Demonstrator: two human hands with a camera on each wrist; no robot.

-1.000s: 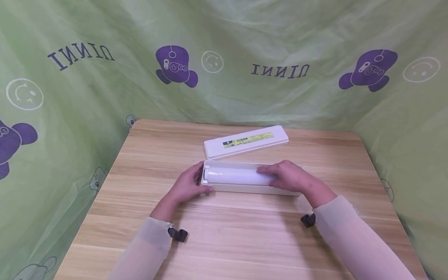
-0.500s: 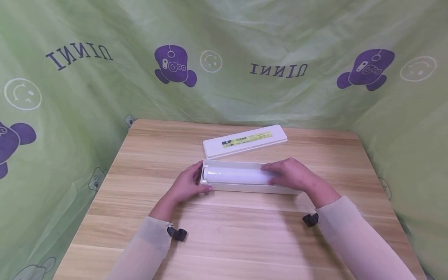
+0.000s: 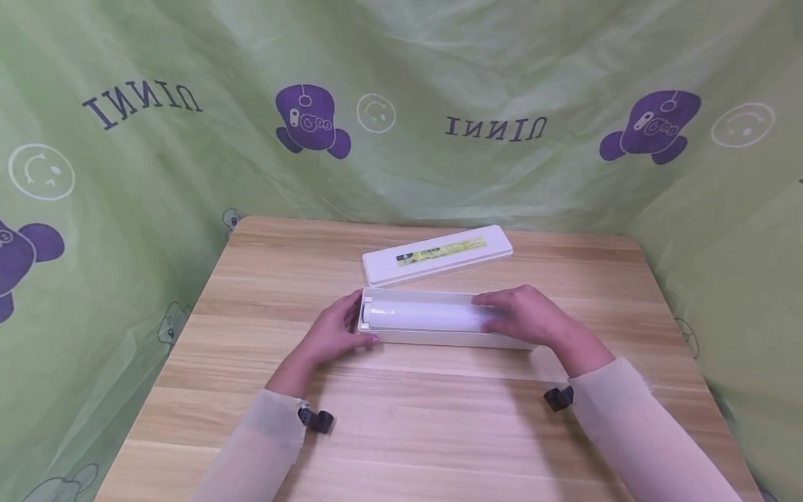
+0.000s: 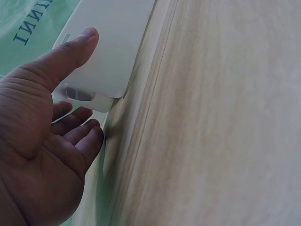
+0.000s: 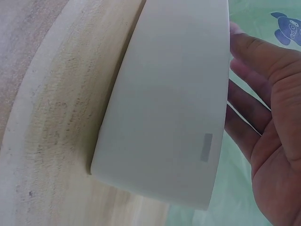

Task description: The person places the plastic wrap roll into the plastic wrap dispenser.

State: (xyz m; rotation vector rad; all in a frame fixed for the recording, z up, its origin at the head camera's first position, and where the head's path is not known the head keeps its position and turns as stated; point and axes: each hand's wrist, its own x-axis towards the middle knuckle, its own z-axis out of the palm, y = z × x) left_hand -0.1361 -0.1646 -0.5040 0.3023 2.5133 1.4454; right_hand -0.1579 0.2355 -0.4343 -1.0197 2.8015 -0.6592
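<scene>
A long white dispenser box (image 3: 439, 339) lies on the table, its top uncovered. Inside it sits a white roll of cling film (image 3: 426, 315), its right end hidden by my right hand. My left hand (image 3: 331, 331) holds the box at its left end; in the left wrist view, the thumb (image 4: 77, 49) lies against the long white side and the other fingers curl by the end. My right hand (image 3: 533, 317) reaches over the box's right part, thumb and fingers around the roll. In the right wrist view, the box wall hides those fingertips.
A white lid (image 3: 438, 255) with a yellow-green label lies slantwise behind the box, close to its back left corner. The wooden table (image 3: 401, 432) reaches back to a green printed cloth (image 3: 408, 181), which hangs behind and at both sides.
My right hand has slid slightly to the right along the roll. The left hand keeps its place on the box's left end, and the lid has not moved.
</scene>
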